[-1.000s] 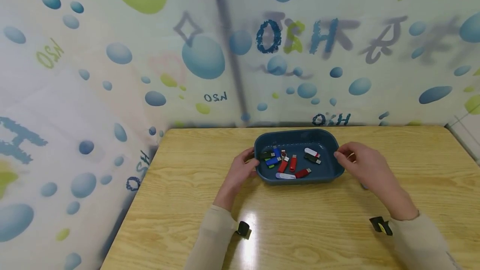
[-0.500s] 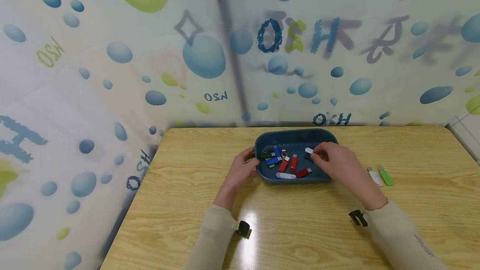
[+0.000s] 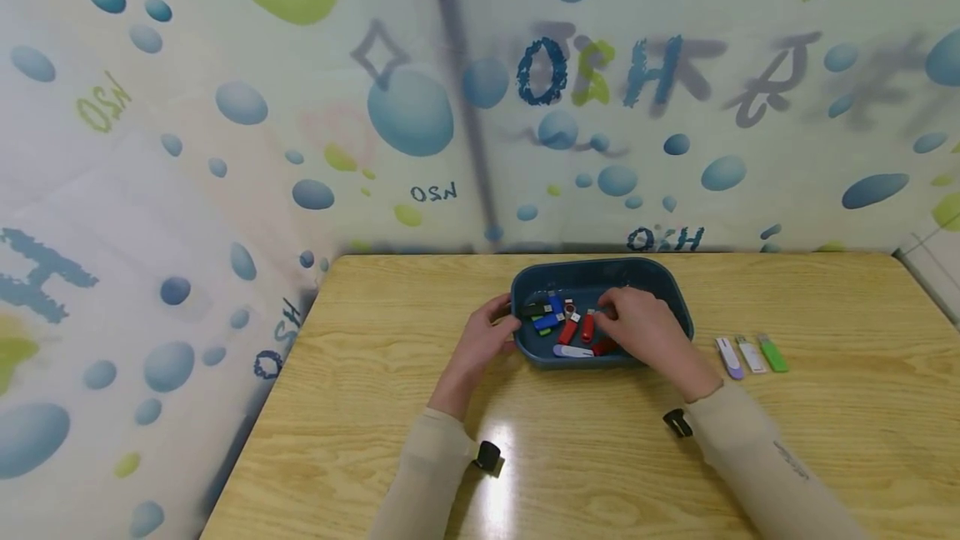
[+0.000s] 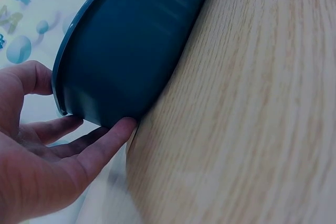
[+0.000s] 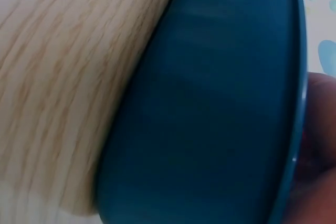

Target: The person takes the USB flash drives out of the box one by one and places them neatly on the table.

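Dark blue oval tray (image 3: 671, 294) sits on the wooden desk (image 3: 570, 473) near the middle of the far edge, close under the printed backdrop (image 3: 225, 107). Inside it is a loose heap of USB flash drives: blue ones (image 3: 547, 319) toward the tray's left end, two red ones (image 3: 577, 327) at centre, a white one (image 3: 572, 351) along the near wall, a dark one (image 3: 535, 307) at the far left. Right hand (image 3: 637, 332) reaches over the tray's near-right wall and lies down among the drives, fingertips beside the red pair; the head view does not settle whether it pinches one, and the right wrist view shows only the tray's outer wall (image 5: 210, 119) and desk grain, so its grip cannot be told. Left hand (image 3: 483, 340) rests against the tray's left end; in the left wrist view the thumb lies at the rim and the fingers (image 4: 100, 148) lie straight and relaxed along the base of the outer wall (image 4: 131, 40), touching it, not curled round it. Outside the tray, toward the desk's right edge, three drives lie side by side in a row, apart from the tray: a purple-and-white one (image 3: 728, 357), a white one (image 3: 750, 354), a green one (image 3: 772, 352). Both forearms wear beige sleeves (image 3: 427, 473) with a small black clip at each wrist.
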{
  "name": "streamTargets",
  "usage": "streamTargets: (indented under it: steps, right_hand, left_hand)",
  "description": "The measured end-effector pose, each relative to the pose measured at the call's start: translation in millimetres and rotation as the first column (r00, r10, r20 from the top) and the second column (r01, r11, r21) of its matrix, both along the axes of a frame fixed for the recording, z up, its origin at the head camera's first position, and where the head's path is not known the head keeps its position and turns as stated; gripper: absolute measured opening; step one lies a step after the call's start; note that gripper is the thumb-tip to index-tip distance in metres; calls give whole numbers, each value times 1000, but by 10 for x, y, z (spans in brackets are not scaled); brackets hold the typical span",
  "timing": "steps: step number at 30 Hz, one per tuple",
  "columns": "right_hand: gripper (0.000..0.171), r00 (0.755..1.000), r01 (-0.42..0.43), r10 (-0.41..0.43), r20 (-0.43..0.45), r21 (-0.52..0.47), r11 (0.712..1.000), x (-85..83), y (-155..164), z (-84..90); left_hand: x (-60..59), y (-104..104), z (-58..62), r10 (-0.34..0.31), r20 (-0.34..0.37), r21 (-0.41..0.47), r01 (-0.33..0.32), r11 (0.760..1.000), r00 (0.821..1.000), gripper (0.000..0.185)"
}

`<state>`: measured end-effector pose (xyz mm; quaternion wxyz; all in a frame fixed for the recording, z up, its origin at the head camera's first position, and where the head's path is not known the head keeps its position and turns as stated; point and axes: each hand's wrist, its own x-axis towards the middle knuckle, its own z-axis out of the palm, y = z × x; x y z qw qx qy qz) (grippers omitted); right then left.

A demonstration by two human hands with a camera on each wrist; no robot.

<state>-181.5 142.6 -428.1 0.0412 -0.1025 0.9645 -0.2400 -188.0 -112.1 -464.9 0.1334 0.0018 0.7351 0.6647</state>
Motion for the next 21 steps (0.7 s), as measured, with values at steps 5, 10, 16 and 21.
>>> streamTargets:
  steps: [5,10,16,21]
  right_hand:
    - [31,1000,-8,6,30,36,999,-76,-50,-35]
    - [31,996,-2,-4,93,68,998,-147,-114,-74]
    - [27,986,19,-36,161,103,995,-184,-179,-108]
    - [27,987,12,-27,157,98,995,-187,-204,-125]
  left_hand:
    - [3,3,9,2,-1,0,-2,1000,1000,56]
    - [3,1,9,1,-5,-6,-1,1000,1000,57]
    - [8,0,8,-7,-10,-10,7,1000,1000,57]
    - [8,-1,7,-8,-13,0,8,1000,1000,57]
